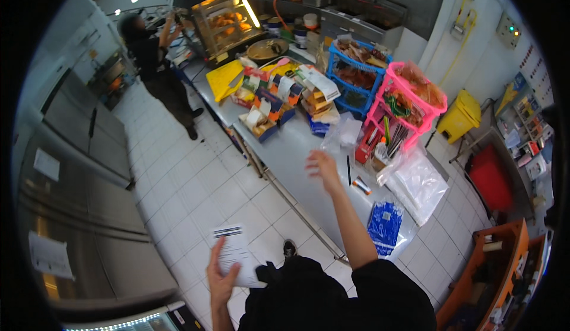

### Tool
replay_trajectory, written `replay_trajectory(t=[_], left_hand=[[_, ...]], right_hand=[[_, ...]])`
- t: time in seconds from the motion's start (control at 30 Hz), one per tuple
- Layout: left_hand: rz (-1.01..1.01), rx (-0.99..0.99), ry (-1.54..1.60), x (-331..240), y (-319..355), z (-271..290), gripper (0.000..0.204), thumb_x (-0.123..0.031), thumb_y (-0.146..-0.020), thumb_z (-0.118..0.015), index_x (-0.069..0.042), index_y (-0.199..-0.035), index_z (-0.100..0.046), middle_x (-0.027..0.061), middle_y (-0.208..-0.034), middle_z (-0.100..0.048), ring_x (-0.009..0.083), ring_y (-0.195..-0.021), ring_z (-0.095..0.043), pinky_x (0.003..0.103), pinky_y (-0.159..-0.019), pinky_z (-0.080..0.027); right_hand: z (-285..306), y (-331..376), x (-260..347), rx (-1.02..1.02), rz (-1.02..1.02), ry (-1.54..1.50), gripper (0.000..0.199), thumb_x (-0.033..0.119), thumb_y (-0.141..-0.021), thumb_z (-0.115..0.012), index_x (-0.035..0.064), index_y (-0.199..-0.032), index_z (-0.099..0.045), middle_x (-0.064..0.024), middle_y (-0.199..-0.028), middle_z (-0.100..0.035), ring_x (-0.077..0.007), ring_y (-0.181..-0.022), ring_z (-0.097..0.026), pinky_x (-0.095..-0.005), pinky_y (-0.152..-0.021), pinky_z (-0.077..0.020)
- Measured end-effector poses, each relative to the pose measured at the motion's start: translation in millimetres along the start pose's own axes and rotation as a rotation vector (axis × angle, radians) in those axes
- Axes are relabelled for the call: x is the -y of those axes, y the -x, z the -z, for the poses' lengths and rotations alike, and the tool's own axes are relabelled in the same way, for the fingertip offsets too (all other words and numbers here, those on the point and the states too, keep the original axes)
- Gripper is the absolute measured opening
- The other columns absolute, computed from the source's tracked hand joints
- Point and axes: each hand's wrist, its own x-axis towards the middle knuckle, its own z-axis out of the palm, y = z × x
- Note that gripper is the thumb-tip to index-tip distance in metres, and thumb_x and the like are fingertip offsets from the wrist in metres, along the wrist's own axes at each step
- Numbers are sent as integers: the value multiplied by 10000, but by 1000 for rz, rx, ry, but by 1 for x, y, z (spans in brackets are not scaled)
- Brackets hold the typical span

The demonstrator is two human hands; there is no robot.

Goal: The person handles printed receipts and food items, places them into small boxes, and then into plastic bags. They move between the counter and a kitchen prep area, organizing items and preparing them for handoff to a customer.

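Observation:
A printed paper slip (236, 258) is gripped between the thumb and fingers of my left hand (222, 271), above the tiled floor. My right hand (323, 169) reaches over the steel table (279, 158), holding nothing, its fingers apart and a little blurred. Close to it on the tabletop lie a black pen (349, 170), a small tube-like item with an orange end (361, 185) and a clear plastic bag (344, 134). Nearer my right arm is a blue plastic packet (385, 227). Opened food boxes and packs (267, 114) are heaped farther along the table.
Stacked blue baskets (350, 84) and a pink basket rack (380, 108) stand on the table's right side. A lit food warmer (225, 25) is at the far end, near another person (155, 63). Steel refrigerators (89, 200) line the left; an orange shelf (504, 259) stands lower right.

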Motion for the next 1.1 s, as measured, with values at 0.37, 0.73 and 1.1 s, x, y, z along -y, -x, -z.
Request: replay_trajectory(t=[0.37, 0.73, 1.1], left_hand=[[-30, 134, -99, -5, -388, 236, 495, 80, -883, -622, -9, -1368, -586, 91, -1318, -615, 145, -1171, -582, 282, -1000, -465], [-616, 243, -264, -158, -942, 236, 166, -105, -936, -631, -25, -1078, -657, -6, -915, -645, 63, -835, -567, 242, -742, -462], [-713, 4, 103, -262, -1198, 168, 205, -79, -886, -553, -45, -983, -730, 1, -879, -675, 92, -805, -565, 238, -773, -442]], right_hand=[[139, -393, 8, -704, 481, 569, 835, 299, -769, -883, -59, -1387, -452, -214, -1348, -569, -314, -1227, -568, -396, -1096, -413], [134, -336, 6, -1065, 243, 435, 434, 46, -702, -783, -63, -1093, -630, -141, -976, -688, -252, -810, -659, -386, -741, -560], [-182, -275, 227, -425, 143, 462, 463, 226, -831, -632, 71, -1244, -491, -108, -1034, -646, -214, -955, -630, -324, -868, -488]])
